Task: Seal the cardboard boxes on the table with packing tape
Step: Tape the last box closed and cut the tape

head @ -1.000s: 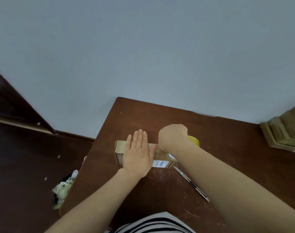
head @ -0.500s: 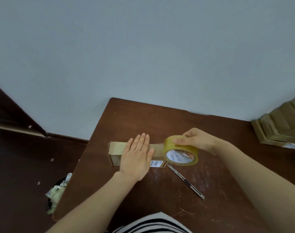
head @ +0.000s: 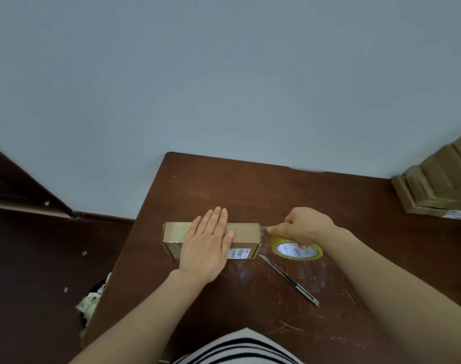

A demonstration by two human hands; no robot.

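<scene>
A small flat cardboard box (head: 246, 233) with a barcode label on its front lies near the table's left edge. My left hand (head: 207, 245) presses flat on its top, fingers straight. Just right of the box, my right hand (head: 306, 227) grips a yellowish roll of packing tape (head: 297, 248), held low over the table. A clear strip of tape (head: 263, 228) stretches from the roll back onto the box's top. The box's left end looks shiny with tape.
A silver utility knife (head: 289, 279) lies on the brown table (head: 250, 185) in front of the roll. A stack of cardboard boxes (head: 439, 179) stands at the far right. A bin with crumpled waste (head: 91, 303) sits on the floor left of the table.
My right hand has drawn the tape roll rightward past the box's right end and lowered it toward the table, pulling out tape. My left hand has stayed flat on the box.
</scene>
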